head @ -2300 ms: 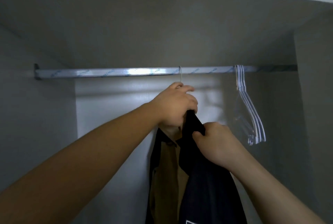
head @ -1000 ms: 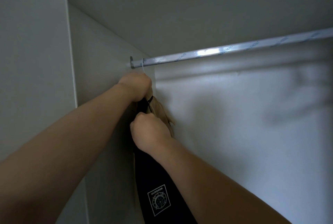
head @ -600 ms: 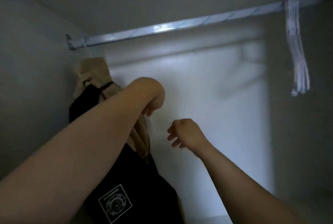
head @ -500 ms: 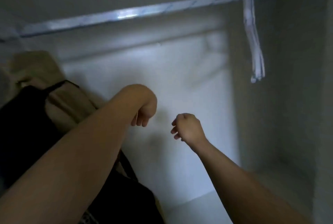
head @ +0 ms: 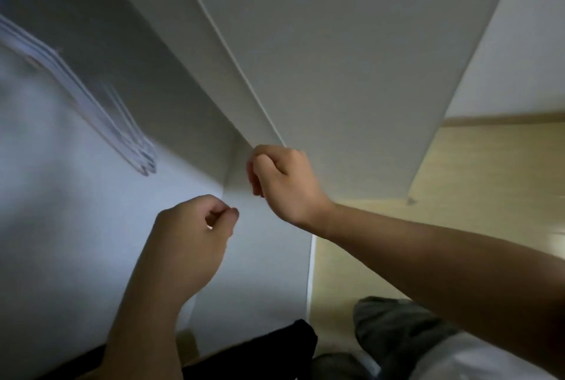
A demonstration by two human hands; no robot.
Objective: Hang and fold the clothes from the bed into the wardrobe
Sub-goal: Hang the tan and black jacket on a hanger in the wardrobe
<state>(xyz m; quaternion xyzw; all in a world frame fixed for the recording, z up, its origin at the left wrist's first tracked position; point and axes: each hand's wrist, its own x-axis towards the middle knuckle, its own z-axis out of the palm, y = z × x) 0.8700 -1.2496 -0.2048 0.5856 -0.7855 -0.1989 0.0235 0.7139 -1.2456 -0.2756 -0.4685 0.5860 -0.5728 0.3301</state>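
Observation:
My left hand point(head: 189, 242) hovers low in the middle with its fingers loosely curled and holds nothing. My right hand point(head: 281, 184) is just above and to its right, also loosely curled and empty, close to the front edge of the wardrobe's side panel point(head: 336, 58). A bunch of white hangers point(head: 91, 98) shows blurred at the left inside the wardrobe. A piece of black cloth point(head: 260, 349) lies along the bottom edge; I cannot tell whether it belongs to the hung garment. The rail and the hung jacket are out of view.
The pale inner wall of the wardrobe point(head: 61, 211) fills the left. Light wooden floor point(head: 474, 165) spreads to the right of the panel. My leg in grey trousers point(head: 394, 327) is at the bottom right.
Both hands let go of the black and tan garment, left hanging at the rail's left end, and dropped away empty. The view has swung right and down, off the rail.

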